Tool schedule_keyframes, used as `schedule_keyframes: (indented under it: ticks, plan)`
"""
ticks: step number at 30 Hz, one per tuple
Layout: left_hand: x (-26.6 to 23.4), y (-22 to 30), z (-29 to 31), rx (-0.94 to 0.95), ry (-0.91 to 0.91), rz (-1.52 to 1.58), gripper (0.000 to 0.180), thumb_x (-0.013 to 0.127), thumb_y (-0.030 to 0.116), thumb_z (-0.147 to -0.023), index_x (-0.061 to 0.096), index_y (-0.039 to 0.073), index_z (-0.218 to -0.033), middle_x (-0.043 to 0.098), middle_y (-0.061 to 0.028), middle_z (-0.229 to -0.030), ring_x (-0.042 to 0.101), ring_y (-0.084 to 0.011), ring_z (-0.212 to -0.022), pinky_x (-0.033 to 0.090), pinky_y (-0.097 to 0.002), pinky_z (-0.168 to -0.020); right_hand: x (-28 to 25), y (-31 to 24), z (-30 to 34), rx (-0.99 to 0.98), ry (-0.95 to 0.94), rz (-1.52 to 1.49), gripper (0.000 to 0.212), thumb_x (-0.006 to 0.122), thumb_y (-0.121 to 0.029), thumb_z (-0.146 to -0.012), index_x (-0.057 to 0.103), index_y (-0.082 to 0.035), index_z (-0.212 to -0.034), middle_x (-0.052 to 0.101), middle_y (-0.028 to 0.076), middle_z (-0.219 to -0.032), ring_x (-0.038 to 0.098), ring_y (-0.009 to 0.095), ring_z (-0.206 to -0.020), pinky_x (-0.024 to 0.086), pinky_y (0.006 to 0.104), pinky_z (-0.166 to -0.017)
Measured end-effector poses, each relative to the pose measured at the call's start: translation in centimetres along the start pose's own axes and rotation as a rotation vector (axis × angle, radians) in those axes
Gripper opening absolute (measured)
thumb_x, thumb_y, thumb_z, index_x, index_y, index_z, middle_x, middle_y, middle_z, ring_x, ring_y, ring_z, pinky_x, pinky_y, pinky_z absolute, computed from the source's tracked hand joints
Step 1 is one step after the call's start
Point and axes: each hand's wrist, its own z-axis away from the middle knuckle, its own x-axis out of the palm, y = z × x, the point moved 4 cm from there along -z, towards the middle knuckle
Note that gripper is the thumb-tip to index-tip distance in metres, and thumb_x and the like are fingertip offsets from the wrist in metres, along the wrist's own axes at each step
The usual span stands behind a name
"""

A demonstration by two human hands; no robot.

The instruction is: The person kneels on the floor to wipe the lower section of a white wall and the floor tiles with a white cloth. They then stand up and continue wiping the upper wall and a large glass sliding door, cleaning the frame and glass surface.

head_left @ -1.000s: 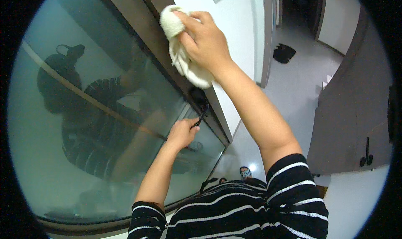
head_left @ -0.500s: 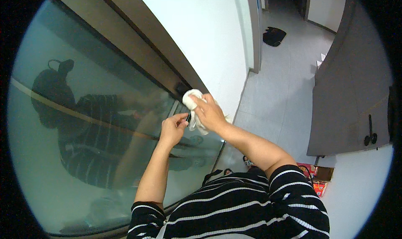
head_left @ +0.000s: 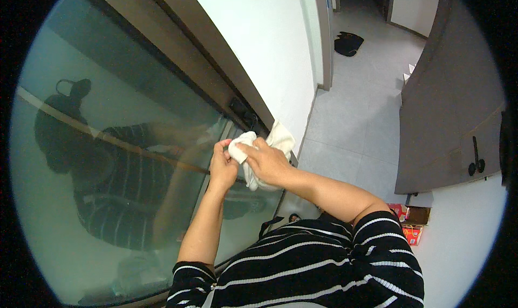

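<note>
My right hand (head_left: 267, 162) is closed round a bunched white cloth (head_left: 283, 137), which hangs out above and below the fingers. Close beside it, my left hand (head_left: 223, 166) has its fingers curled together at the cloth's left side. What those fingers hold, if anything, is hidden. Both hands are in front of the edge of a glass door (head_left: 135, 162), by its brown frame (head_left: 183, 54). Just above the cloth, a black fitting (head_left: 244, 112) shows on the frame.
A white wall (head_left: 253, 38) rises beyond the door frame. Grey floor tiles (head_left: 345, 113) run back to a dark mat (head_left: 348, 43). On the right stand a grey door (head_left: 448, 119) with a black handle (head_left: 476, 159) and red boxes (head_left: 413, 235). My reflection shows in the glass.
My right hand has drawn the cloth down and away from the black fitting, which now shows more. The small dark piece at my left fingertips is no longer visible. The glass door's edge has shifted.
</note>
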Motion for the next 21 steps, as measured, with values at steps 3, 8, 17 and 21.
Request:
schedule_keyframes:
  ticks: [3, 8, 17, 21]
  plan:
    - [0.2, 0.7, 0.0, -0.041, -0.044, 0.062, 0.051, 0.052, -0.010, -0.086, 0.036, -0.001, -0.133, 0.064, -0.0173, -0.110, 0.063, -0.0193, -0.098, 0.047, -0.0288, -0.085, -1.2, 2.8, -2.4, 0.083, 0.169, -0.036, 0.040, 0.047, -0.020, -0.095, 0.054, -0.021, -0.134, 0.055, 0.018, -0.102, 0.061, 0.035, -0.086, 0.050, 0.0463, -0.074]
    - [0.1, 0.9, -0.4, -0.019, -0.016, -0.008, 0.049, 0.053, -0.008, -0.087, 0.038, 0.000, -0.133, 0.066, -0.0140, -0.103, 0.063, -0.0159, -0.095, 0.048, -0.0263, -0.081, 0.8, 3.1, -1.3, 0.071, 0.232, -0.064, 0.041, 0.048, -0.019, -0.094, 0.054, -0.025, -0.135, 0.054, 0.017, -0.099, 0.060, 0.035, -0.087, 0.049, 0.0442, -0.075]
    - [-0.2, 0.6, -1.0, -0.020, -0.091, -0.087, 0.040, 0.060, -0.003, -0.086, 0.052, -0.001, -0.125, 0.066, -0.0106, -0.105, 0.062, -0.0147, -0.094, 0.048, -0.0270, -0.082, -3.7, 6.8, -1.4, 0.367, 0.389, -0.400, 0.028, 0.055, -0.021, -0.090, 0.064, -0.003, -0.109, 0.059, 0.020, -0.096, 0.060, 0.037, -0.093, 0.048, 0.0450, -0.080]
    - [0.2, 0.9, -1.4, -0.041, -0.174, -0.146, 0.035, 0.064, 0.000, -0.085, 0.060, -0.002, -0.120, 0.066, -0.0076, -0.104, 0.061, -0.0132, -0.093, 0.048, -0.0265, -0.084, -1.1, 4.3, -0.2, 0.062, 0.256, -0.125, 0.037, 0.054, -0.017, -0.090, 0.058, -0.008, -0.125, 0.056, 0.018, -0.103, 0.060, 0.037, -0.093, 0.049, 0.0448, -0.080]
